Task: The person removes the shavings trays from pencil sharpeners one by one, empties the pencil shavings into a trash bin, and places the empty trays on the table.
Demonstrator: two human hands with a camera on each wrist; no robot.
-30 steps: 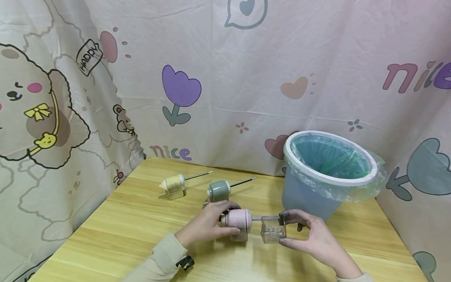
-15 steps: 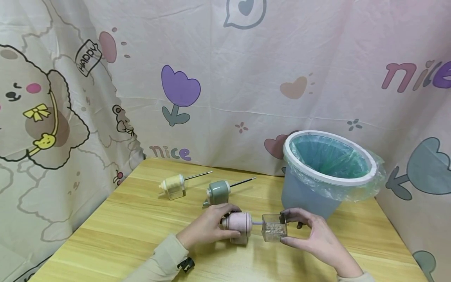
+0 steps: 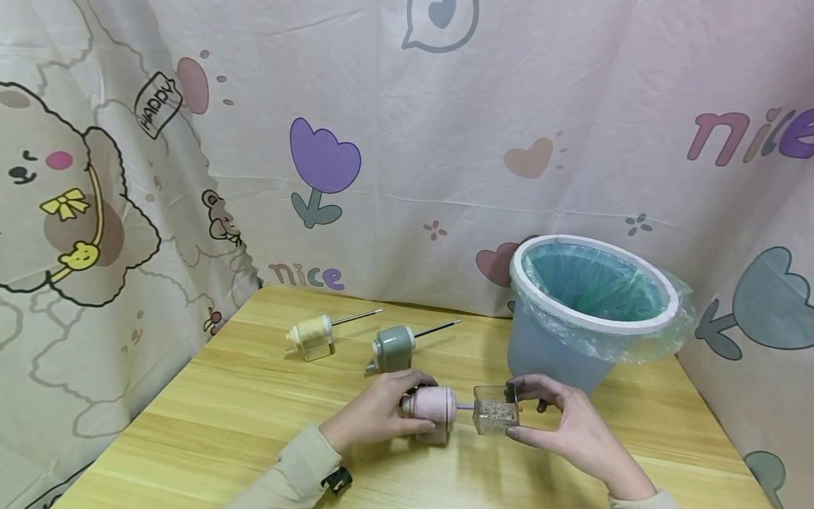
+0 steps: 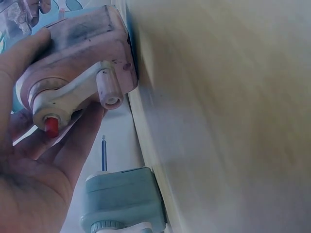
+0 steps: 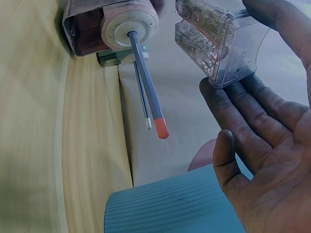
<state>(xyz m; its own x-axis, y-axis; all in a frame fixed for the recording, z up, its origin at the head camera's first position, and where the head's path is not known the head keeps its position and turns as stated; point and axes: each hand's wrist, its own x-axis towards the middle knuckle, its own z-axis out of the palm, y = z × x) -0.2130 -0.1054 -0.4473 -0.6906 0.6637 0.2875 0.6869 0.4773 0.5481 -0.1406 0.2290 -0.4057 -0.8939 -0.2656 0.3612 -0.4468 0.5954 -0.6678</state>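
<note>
My left hand (image 3: 372, 417) grips a pink hand-crank pencil sharpener (image 3: 432, 404) on the table. Its white crank (image 4: 73, 90) shows at the back in the left wrist view. A grey-blue pencil (image 5: 146, 80) with an orange end sticks out of the sharpener's front. The lower front of the sharpener is an open slot (image 5: 85, 31). Between thumb and fingers, my right hand (image 3: 569, 428) holds a clear shavings drawer (image 3: 494, 411), apart from the sharpener. Pale shavings (image 5: 201, 41) lie inside it. From the head view the drawer overlaps the pencil.
Behind my left hand stand a green sharpener (image 3: 394, 348) and a yellow sharpener (image 3: 311, 336), each with a pencil sticking out. A blue bin (image 3: 553, 346) with a white rim and a green liner stands behind my right hand. A printed cloth (image 3: 413, 170) hangs at the table's back.
The pink sharpener has shifted slightly toward me in my left hand. The drawer has moved a little to the right with my right hand, still held.
</note>
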